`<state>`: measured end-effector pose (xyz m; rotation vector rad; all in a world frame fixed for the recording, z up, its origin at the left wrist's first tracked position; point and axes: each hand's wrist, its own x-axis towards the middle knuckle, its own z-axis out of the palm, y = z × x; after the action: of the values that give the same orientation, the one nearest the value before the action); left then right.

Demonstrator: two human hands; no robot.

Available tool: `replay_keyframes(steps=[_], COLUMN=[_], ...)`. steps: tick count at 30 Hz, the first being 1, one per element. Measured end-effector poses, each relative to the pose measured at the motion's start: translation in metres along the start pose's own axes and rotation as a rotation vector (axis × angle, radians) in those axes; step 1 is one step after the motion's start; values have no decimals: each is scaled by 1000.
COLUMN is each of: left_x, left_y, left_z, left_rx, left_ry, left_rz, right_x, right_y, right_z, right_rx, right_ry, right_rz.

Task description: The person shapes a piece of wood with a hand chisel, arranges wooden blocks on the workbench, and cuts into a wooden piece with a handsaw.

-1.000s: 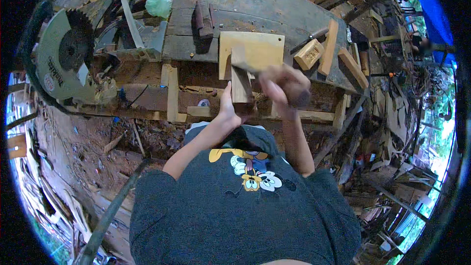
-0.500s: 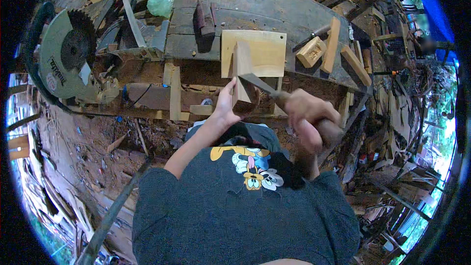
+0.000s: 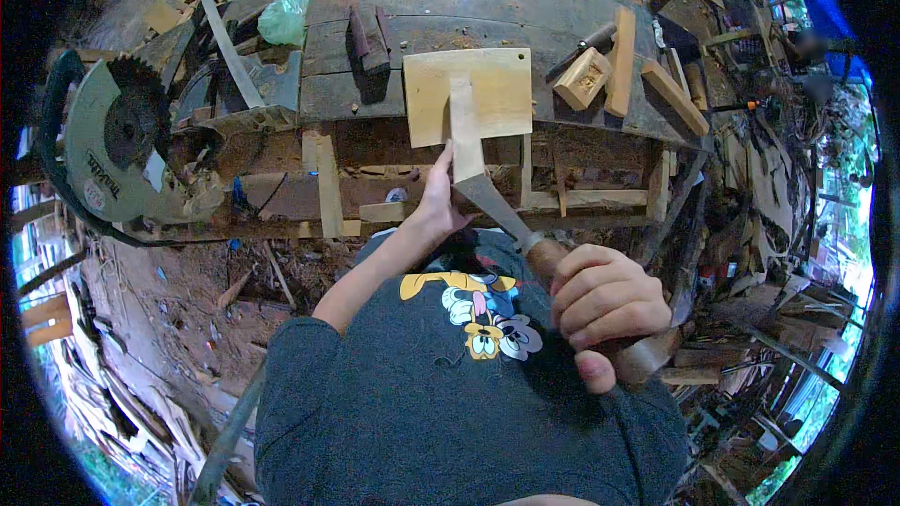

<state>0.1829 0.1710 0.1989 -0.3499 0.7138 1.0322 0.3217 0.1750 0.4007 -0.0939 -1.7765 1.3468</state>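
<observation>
the right hand (image 3: 605, 305) has its grip clamped on the wooden handle of a chisel (image 3: 497, 211), whose blade meets the narrow wood strip (image 3: 464, 131). the left hand (image 3: 439, 206) grips that strip's lower end against the square board (image 3: 473, 94) on the bench (image 3: 469, 0).

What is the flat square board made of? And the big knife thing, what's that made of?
The board looks like bare, pale wood: yellowish, matte, with faint grain. The chisel held by the right hand seems to have a dull grey metal blade and a brown handle, probably wood, though the hand hides most of it.
</observation>
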Motion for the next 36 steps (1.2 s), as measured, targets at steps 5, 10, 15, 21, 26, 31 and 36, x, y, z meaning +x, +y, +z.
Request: replay_keyframes(steps=[5,10,15,21,26,31,36], left_x=[2,3,24,14,32,43,8], left_y=[-2,-10,-14,-21,-12,-19,-12], left_z=[-5,2,-22,4,-17,-33,15], left_rx=[13,11,-2,178,-212,-403,-149], left_ry=[-82,-90,-154,-40,-532,-847,-90], left_rz=[-99,-53,39,223,-41,-10,87], right_x=[0,-62,-10,-17,0,0,14], right_y=[10,95,60,127,155,139,194], right_z=[-1,45,13,-11,-16,-10,-35], right_rx=[-94,-843,-265,-134,-493,-291,-542], right_ry=[0,822,223,92,278,295,228], right_rz=[-19,799,173,65,136,98,321])
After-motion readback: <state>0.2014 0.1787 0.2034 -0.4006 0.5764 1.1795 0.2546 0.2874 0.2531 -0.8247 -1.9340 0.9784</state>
